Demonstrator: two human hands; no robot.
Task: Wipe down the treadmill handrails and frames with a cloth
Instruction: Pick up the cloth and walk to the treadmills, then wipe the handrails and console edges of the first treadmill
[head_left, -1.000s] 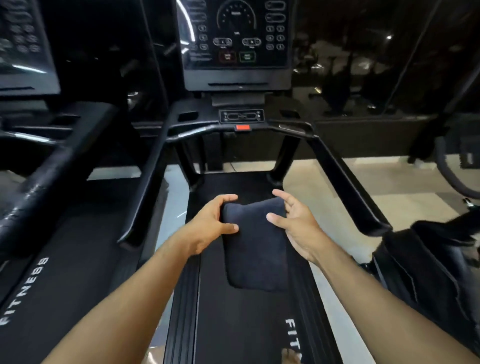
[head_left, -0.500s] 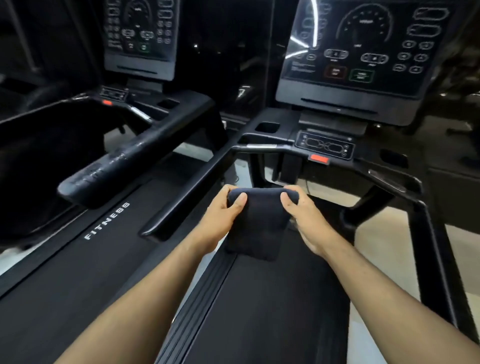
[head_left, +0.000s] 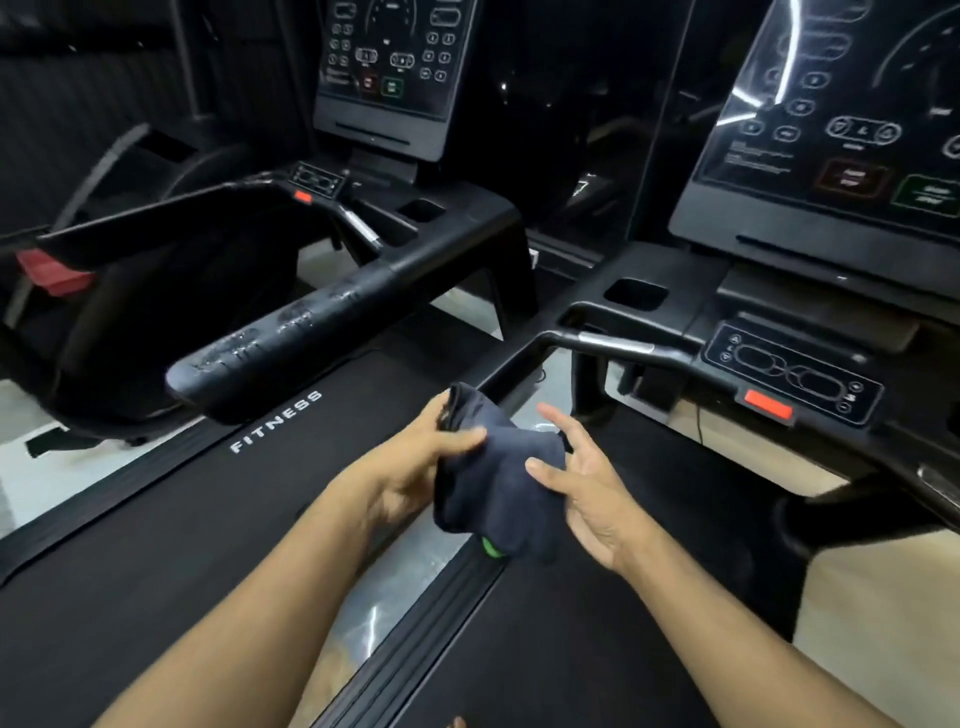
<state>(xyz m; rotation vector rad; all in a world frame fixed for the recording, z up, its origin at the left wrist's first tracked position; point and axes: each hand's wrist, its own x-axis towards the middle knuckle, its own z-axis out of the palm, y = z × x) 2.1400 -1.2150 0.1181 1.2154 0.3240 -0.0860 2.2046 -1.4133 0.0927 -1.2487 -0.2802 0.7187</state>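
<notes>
A dark navy cloth (head_left: 496, 486) with a small green tag hangs bunched between my hands, above the gap between two black treadmills. My left hand (head_left: 415, 467) grips its upper left part, thumb laid over the fabric. My right hand (head_left: 584, 491) has its fingers spread and straight, and only the thumb touches the cloth's right side. Just beyond the cloth runs the near treadmill's left handrail (head_left: 511, 371); its lower part is hidden behind the cloth. The neighbouring treadmill's right handrail (head_left: 291, 332) lies to the upper left, with scuffed, streaky patches.
The near treadmill's console (head_left: 841, 130), control panel (head_left: 789, 371) and red stop button (head_left: 768, 406) are at the right. The second console (head_left: 389, 67) stands at the back. A belt edge marked FITNESS (head_left: 275, 421) lies left, and pale floor (head_left: 395, 587) shows between the decks.
The view has swung left and closer to the consoles. The cloth went from folded flat to bunched. My right hand has let go its grip and spread its fingers; the left still holds on.
</notes>
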